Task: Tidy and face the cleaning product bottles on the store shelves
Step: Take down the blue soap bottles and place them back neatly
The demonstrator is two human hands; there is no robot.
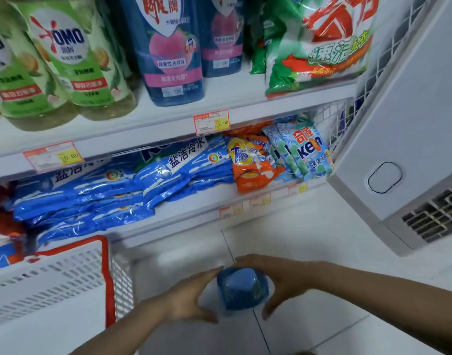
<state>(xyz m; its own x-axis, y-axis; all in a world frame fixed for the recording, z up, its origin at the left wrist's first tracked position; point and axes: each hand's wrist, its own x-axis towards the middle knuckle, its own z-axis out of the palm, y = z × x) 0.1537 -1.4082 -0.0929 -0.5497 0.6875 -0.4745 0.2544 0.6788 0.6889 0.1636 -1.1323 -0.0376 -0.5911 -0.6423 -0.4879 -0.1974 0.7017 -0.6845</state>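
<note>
Held thing: blue bottle (pixel 242 288), cap up toward the camera, long axis about upright, low over the floor tiles, before the front edge of the bottom shelf (pixel 189 213).
Left hand (pixel 189 295): curved round its left side.
Right hand (pixel 283 283): curved round its right side, equally near.
Likely place: beside the dark blue bottles (pixel 168 47), up and ahead.
Hidden: its body and label; edges blurred.
</note>
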